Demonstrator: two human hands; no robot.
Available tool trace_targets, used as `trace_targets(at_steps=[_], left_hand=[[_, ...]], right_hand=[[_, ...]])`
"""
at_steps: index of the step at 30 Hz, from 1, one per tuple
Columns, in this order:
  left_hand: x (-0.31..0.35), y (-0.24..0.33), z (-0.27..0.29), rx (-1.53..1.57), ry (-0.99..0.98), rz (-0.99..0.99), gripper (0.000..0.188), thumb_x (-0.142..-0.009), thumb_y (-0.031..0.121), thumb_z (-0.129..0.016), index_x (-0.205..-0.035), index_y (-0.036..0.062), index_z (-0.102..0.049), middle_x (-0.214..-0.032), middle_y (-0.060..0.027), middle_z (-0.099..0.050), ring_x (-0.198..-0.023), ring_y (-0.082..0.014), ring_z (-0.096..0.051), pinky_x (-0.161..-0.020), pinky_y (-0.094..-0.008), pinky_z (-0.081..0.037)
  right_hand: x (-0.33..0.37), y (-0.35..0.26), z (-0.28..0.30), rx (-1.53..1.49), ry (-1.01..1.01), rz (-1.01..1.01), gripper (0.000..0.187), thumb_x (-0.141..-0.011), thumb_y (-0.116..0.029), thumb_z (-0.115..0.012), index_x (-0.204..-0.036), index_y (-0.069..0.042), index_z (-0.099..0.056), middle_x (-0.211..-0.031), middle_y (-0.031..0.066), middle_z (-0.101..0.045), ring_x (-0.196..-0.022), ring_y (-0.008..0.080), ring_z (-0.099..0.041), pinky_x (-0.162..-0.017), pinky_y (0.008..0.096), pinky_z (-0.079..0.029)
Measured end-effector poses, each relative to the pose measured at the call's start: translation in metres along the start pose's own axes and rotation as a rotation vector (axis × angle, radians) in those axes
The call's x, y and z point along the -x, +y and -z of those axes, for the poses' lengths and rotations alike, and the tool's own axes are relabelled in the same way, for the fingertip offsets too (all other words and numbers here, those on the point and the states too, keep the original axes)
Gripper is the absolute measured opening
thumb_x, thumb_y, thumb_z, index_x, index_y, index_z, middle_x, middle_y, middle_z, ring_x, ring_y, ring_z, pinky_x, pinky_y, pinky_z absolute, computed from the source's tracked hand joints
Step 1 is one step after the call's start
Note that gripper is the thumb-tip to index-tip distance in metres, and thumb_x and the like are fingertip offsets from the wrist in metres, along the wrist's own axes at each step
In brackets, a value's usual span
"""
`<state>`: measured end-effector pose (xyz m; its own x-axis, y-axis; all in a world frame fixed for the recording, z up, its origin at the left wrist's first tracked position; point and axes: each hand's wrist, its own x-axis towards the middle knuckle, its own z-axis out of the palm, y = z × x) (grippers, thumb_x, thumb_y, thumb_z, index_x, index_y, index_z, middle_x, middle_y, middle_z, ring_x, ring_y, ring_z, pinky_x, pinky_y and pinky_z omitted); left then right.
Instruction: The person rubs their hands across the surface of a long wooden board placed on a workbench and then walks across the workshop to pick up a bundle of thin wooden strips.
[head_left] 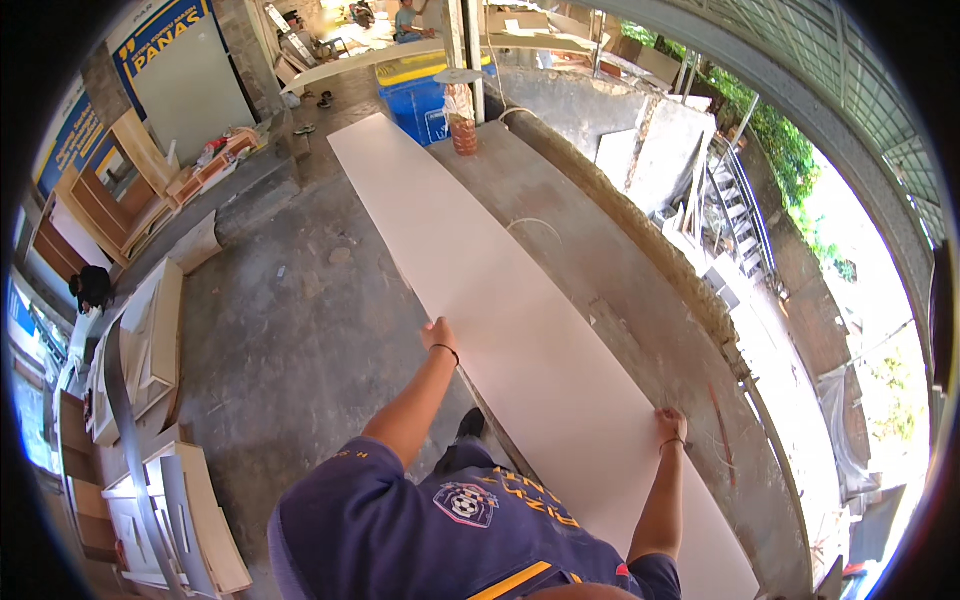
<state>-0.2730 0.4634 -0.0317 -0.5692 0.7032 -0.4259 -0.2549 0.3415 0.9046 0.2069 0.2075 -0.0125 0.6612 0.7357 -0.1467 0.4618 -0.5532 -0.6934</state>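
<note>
Gripping: the person holds a long white board by both long edges, one hand on each side.
Left hand: the left hand is closed over the board's left edge, partway along its length, fingers curled around the rim; a dark band sits on the wrist.
Right hand: the right hand clasps the right edge nearer the person, fingers folded over it; a thin band shows on this wrist too.
Board: it lies flat on a grey concrete ledge, running from the near right corner of the view away to the far middle, its left long edge along the ledge's rim above the floor.
Far end: the board's far end stops just short of a brown cylindrical object standing at the foot of a pole.
Beyond: a blue bin stands behind the pole.
Floor: a bare concrete floor spreads to the left of the board.
Left side: stacked pale wooden panels and cabinet parts lie at the left rim of the view.
Right side: metal stairs drop away beyond the ledge, with green foliage behind.
Body: the person's dark blue shirt fills the near edge.
</note>
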Motion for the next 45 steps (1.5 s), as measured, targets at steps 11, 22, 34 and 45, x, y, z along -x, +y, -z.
trace_targets(at_steps=[11, 22, 34, 45], left_hand=[[0.071, 0.027, 0.011, 0.172, -0.181, 0.198, 0.018, -0.074, 0.018, -0.048, -0.087, 0.0057, -0.050, -0.077, -0.0073, -0.050, -0.059, -0.0175, -0.048, -0.049, -0.0294, -0.038], [0.103, 0.016, 0.032, 0.062, -0.188, 0.390, 0.016, -0.074, 0.024, -0.052, -0.083, 0.0111, -0.049, -0.080, -0.0019, -0.047, -0.073, -0.0135, -0.045, -0.066, -0.0313, -0.036], [0.114, 0.033, 0.028, -0.008, -0.085, 0.429, 0.014, -0.075, 0.021, -0.051, -0.078, 0.0086, -0.048, -0.067, -0.0041, -0.046, -0.058, -0.0153, -0.044, -0.052, -0.0329, -0.038], [0.104, 0.020, 0.032, 0.024, -0.155, 0.468, 0.015, -0.074, 0.022, -0.052, -0.085, 0.0119, -0.049, -0.074, -0.0025, -0.046, -0.069, -0.0154, -0.045, -0.061, -0.0367, -0.039]], right_hand=[[0.013, -0.019, 0.018, -0.040, -0.042, -0.115, 0.020, -0.068, -0.023, -0.063, -0.077, -0.006, -0.063, -0.067, 0.0073, -0.060, -0.063, 0.0159, -0.056, -0.060, 0.0279, -0.043], [0.024, -0.043, 0.039, 0.051, -0.198, 0.053, 0.022, -0.068, -0.020, -0.061, -0.085, -0.006, -0.063, -0.079, 0.0104, -0.063, -0.074, 0.0185, -0.060, -0.067, 0.0280, -0.045], [0.021, -0.044, 0.045, -0.006, -0.238, 0.100, 0.024, -0.068, -0.020, -0.061, -0.086, -0.005, -0.063, -0.080, 0.0112, -0.063, -0.074, 0.0183, -0.059, -0.068, 0.0289, -0.045], [0.017, -0.036, 0.045, 0.061, -0.233, 0.110, 0.023, -0.067, -0.018, -0.062, -0.086, -0.005, -0.063, -0.079, 0.0101, -0.063, -0.073, 0.0175, -0.059, -0.067, 0.0280, -0.045]])
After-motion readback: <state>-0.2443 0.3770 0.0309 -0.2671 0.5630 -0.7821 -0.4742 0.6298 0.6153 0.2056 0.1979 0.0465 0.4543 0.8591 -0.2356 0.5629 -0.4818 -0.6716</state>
